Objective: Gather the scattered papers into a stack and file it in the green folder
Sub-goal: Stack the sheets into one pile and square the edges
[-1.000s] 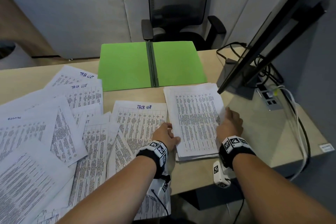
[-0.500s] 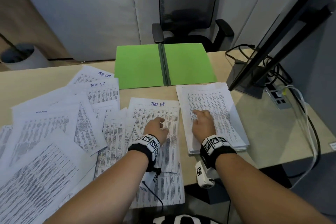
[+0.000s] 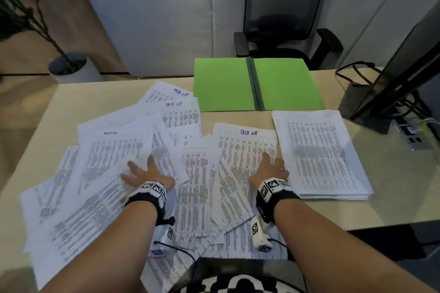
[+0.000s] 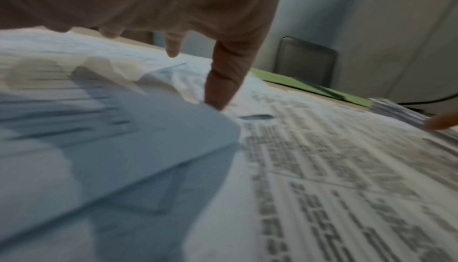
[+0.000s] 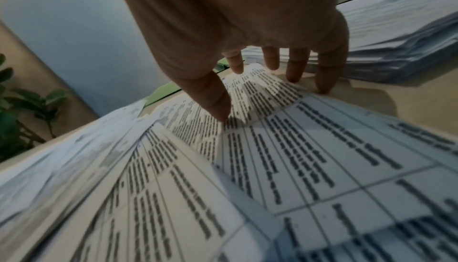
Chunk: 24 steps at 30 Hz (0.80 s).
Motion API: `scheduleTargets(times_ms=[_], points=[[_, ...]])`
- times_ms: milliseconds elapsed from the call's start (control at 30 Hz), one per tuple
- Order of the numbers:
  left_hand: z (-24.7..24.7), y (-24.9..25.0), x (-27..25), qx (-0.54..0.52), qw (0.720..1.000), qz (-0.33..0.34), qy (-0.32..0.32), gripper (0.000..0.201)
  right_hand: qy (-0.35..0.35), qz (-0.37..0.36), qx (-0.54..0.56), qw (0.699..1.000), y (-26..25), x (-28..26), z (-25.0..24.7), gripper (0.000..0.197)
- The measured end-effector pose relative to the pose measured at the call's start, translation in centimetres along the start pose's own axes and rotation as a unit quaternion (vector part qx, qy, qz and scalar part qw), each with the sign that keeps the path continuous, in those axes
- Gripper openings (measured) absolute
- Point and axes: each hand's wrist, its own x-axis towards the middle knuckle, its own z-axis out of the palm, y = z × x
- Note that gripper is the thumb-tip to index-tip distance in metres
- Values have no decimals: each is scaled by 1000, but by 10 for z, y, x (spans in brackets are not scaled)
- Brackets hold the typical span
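- The left hand (image 3: 145,172) lies palm down with its fingers spread wide and straight on the scattered papers (image 3: 114,173) at the left of the desk (image 3: 392,188); it holds nothing.
- In the left wrist view the thumb tip (image 4: 218,103) presses on a sheet beside a raised paper edge; the picture is blurred.
- The right hand (image 3: 270,169) also lies palm down on a "TASK LIST" sheet (image 3: 245,147), fingers straight and slightly fanned, gripping nothing.
- In the right wrist view its fingertips (image 5: 324,86) reach the sheet's right edge, with the little finger touching down on bare desk.
- The gathered stack (image 3: 321,154) lies just to the right of the right hand, apart from it by a narrow strip of desk.
- The green folder (image 3: 223,85) lies open and flat at the far edge, beyond both hands, its near edge close to the stack's top.
- Several sheets overhang the near desk edge.
- A monitor (image 3: 385,83) stands at the far right, with bare desk in front of it.
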Motion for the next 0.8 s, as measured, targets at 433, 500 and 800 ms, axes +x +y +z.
scheduleTargets(times_ms=[433, 500, 800], points=[[-2, -23, 31, 6, 992, 72, -106, 117, 192, -152, 182, 952, -66, -14, -16, 19], [-4, -15, 31, -9, 988, 98, -123, 115, 261, -197, 148, 933, -80, -17, -37, 18], [-63, 27, 3, -280, 923, 262, -11, 92, 310, -507, 259, 761, -121, -55, -98, 14]])
